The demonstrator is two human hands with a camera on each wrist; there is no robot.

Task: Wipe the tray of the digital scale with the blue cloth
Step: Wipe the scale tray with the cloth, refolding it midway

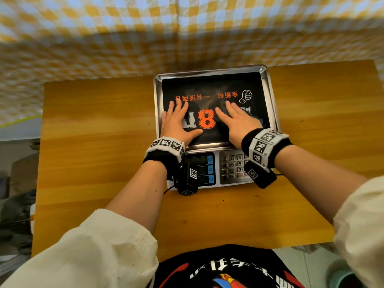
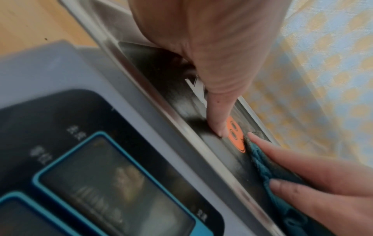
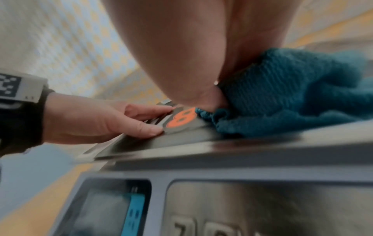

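The digital scale (image 1: 218,169) sits on the wooden table. Its steel tray (image 1: 270,96) carries a black film with an orange 8 (image 1: 206,119). My left hand (image 1: 176,121) lies flat on the tray's left part, fingers spread and straight. My right hand (image 1: 234,119) presses flat on the blue cloth (image 3: 282,94), which is bunched under the palm on the tray's right part. In the head view only a dark bit of cloth (image 1: 220,106) shows past the fingers. In the left wrist view the cloth (image 2: 268,169) lies under the right fingers, beside the 8.
The scale's display (image 1: 204,169) and keypad (image 1: 233,165) face me at the near edge. Bare wooden table (image 1: 99,132) extends left, right and in front. A yellow checked curtain (image 1: 145,34) hangs behind the table.
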